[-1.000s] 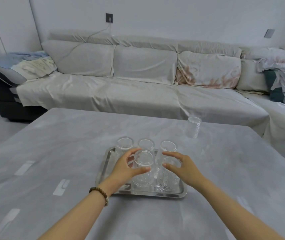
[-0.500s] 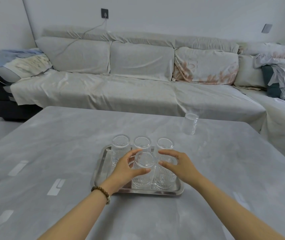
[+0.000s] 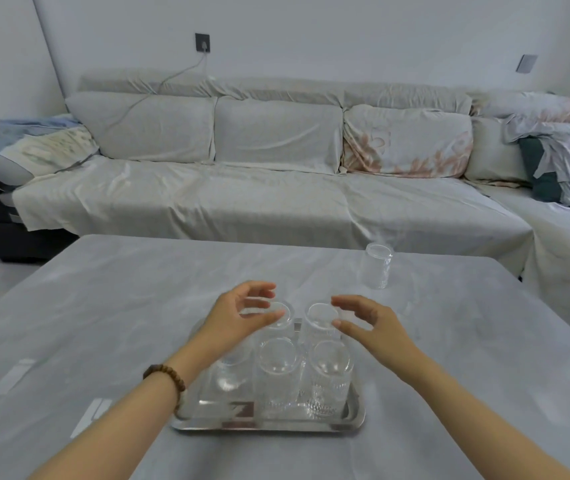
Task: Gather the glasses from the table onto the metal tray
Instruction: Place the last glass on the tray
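A: Head view shows the metal tray (image 3: 269, 424) at lower centre of the table (image 3: 103, 299), glasses (image 3: 278, 372) clustered on it, and 1 lone glass (image 3: 377, 266) standing at right of centre, well apart from the tray

B: How would that one handle?

A: Light, rigid, smooth, likely breakable; I'd grip its ribbed wall at mid-height

B: And the hands?

A: Left hand (image 3: 238, 315) and right hand (image 3: 368, 322) hover above the tray's far glasses, fingers (image 3: 259, 289) curled apart, holding nothing

Glossy metal tray (image 3: 269, 423), clear ribbed glasses (image 3: 278, 379), matt table (image 3: 110, 306).
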`<state>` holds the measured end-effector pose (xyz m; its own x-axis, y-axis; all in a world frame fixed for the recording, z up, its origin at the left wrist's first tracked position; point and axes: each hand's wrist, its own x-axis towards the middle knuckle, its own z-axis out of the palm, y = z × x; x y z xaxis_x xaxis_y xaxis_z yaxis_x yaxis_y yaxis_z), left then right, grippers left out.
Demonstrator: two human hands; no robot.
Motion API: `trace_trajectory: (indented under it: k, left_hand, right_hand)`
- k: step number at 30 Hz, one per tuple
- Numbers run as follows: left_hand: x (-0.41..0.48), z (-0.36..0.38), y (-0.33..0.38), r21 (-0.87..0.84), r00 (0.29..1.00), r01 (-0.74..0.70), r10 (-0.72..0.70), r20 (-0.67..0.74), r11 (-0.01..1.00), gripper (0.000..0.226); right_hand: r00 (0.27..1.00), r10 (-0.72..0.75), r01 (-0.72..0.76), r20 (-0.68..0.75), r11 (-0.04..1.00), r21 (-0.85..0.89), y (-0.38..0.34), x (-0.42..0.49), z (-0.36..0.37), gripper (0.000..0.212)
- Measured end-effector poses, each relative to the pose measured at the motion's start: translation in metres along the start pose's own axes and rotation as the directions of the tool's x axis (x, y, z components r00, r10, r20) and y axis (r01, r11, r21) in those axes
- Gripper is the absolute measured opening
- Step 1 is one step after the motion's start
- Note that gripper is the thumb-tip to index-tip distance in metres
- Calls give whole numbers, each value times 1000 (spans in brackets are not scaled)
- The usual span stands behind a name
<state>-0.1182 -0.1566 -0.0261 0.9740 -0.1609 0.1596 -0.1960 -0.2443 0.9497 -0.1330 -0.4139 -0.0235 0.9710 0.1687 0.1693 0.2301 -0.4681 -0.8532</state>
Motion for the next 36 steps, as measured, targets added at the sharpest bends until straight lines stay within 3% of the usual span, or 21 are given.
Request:
trace_trajectory:
  k: [4,9,19,21,24,28,36]
  left_hand:
    - [65,16,16,33,1000,-26,26,-13,999,29]
    - [145,67,9,49,998,45,-47,48,998,40]
    - [252,175,-33,13,954,250,-249,169,968,61]
    - [261,190,-38,7,946,258,-254,199,966,65]
    - [268,207,-44,7,939,241,-235,252,971,66]
    - [267,221,-48,-68,937,204,-174,302,977,56]
    - [244,211,-25,-149,979,75,-45,198,986,51]
  right_hand:
    - [988,37,-31,-150,999,44,14,40,-47,33]
    - [945,189,-153,-267,977,149,52,89,-96,37]
    - [899,395,-322,-187,888,328,142,162,-114,59]
    - [904,399,-321,-151,869,377,154,168,-110,57]
    - [916,380,-294,-125,851,436,165,172,-104,39]
    - [926,354,-249,-134,837,488,172,173,-98,31]
    - [942,260,-141,-211,879,455,140,161,-100,34]
